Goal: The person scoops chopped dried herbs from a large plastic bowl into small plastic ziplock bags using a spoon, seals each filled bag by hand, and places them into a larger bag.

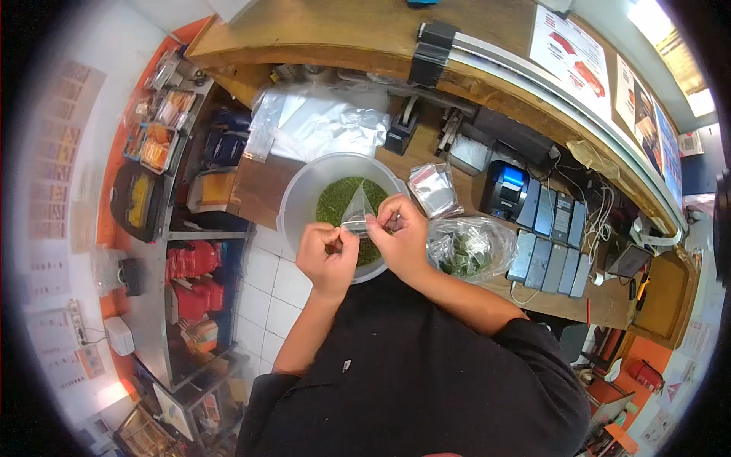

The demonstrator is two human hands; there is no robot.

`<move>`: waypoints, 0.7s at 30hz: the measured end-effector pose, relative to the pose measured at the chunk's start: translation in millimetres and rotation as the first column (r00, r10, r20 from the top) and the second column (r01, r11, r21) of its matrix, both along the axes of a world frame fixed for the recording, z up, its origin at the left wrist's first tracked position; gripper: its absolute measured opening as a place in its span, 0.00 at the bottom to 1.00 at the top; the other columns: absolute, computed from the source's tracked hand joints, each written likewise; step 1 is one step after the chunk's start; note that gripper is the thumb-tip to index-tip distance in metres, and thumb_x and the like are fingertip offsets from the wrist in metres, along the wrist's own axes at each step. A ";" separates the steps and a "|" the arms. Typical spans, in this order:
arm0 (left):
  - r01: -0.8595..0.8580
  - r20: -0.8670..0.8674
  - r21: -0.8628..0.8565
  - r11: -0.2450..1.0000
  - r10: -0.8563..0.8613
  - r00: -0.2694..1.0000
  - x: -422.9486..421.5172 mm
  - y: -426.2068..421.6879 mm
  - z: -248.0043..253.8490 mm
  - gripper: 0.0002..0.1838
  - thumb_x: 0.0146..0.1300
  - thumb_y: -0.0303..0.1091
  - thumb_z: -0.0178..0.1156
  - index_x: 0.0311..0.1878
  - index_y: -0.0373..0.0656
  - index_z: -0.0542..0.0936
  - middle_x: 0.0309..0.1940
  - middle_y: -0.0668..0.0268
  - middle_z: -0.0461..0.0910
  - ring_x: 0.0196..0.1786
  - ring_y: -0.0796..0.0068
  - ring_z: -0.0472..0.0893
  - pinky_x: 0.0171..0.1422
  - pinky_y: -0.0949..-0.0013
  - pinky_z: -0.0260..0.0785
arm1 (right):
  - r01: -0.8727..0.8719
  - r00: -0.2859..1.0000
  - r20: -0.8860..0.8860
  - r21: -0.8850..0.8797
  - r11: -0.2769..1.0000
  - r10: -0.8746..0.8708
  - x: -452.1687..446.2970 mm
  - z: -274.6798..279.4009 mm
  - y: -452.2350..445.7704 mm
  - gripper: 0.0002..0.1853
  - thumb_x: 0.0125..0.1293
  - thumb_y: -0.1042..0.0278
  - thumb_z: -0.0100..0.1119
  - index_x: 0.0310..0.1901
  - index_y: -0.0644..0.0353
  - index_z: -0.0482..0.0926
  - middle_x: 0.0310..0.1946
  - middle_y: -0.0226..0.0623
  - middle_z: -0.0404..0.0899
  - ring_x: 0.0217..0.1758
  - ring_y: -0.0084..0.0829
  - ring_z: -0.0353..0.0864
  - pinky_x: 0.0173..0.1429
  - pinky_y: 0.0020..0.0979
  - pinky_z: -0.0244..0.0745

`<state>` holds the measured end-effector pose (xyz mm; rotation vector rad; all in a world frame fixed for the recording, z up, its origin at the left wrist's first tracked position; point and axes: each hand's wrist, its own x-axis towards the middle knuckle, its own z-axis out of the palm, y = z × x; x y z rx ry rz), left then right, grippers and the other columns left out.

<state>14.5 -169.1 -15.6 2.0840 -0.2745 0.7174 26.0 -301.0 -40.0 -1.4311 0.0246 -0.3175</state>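
By the near left corner of the wooden worktop (pixel 601 311), a clear plastic bag (pixel 359 204) is held above a pale bucket (pixel 298 192) of chopped greens (pixel 330 202), its pointed end away from the wearer. The left hand (pixel 329 257) and right hand (pixel 400 234) each pinch its near edge between thumb and fingers, close beside one another. Right of the bucket lie a stack of small packets (pixel 435 190) and, along the worktop's near edge, a crumpled bag (pixel 472 247) with greens inside, while plastic sheets (pixel 331 126) lie towards its far left corner.
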 end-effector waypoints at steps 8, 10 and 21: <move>0.480 -0.149 0.175 0.860 -0.459 0.876 15.1 21.1 20.3 0.33 0.49 0.27 0.76 0.61 0.40 0.78 0.60 0.59 0.80 0.65 0.51 0.77 0.68 0.52 0.67 | -0.376 0.780 -0.374 0.361 0.853 0.502 20.2 15.0 -28.1 0.09 0.61 0.77 0.66 0.33 0.57 0.73 0.31 0.27 0.77 0.30 0.17 0.77 0.31 0.21 0.70; 0.470 -0.158 0.198 0.860 -0.445 0.881 14.3 31.4 17.8 0.33 0.49 0.25 0.75 0.61 0.40 0.77 0.57 0.57 0.82 0.64 0.51 0.78 0.69 0.54 0.68 | -0.444 0.760 -0.340 0.351 0.824 0.554 21.8 24.8 -25.8 0.08 0.63 0.77 0.66 0.37 0.58 0.74 0.31 0.25 0.77 0.31 0.16 0.77 0.32 0.20 0.69; 0.019 -0.055 -0.066 0.998 -0.023 0.998 12.0 88.2 14.5 0.37 0.50 0.24 0.75 0.65 0.38 0.73 0.57 0.55 0.78 0.58 0.57 0.77 0.64 0.60 0.68 | -0.677 0.553 -0.744 -0.664 -0.317 0.375 84.9 -43.9 33.6 0.11 0.57 0.73 0.63 0.42 0.59 0.87 0.45 0.47 0.86 0.48 0.48 0.86 0.53 0.43 0.80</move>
